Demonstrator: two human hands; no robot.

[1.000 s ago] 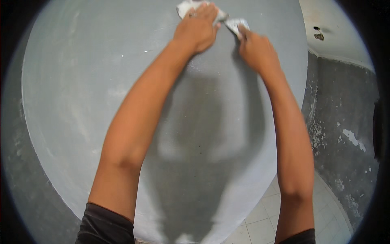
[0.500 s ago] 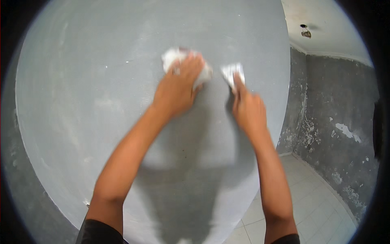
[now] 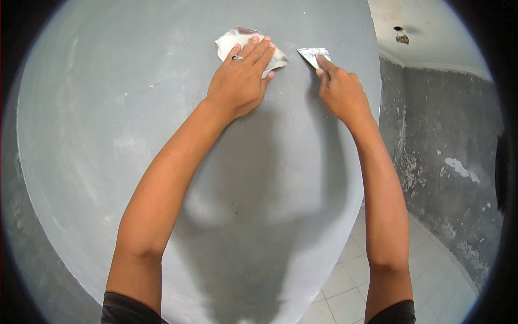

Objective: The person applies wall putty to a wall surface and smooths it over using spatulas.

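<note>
Head view: sheet (image 3: 229,44) under left fingers (image 3: 258,50), scraper (image 3: 309,52) in right fingers (image 3: 326,62).

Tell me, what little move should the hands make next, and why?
Perhaps the left hand could slide the pale sheet a little left and down: it lies spread over that sheet on the grey surface, and a small white speck shows over there.
</note>
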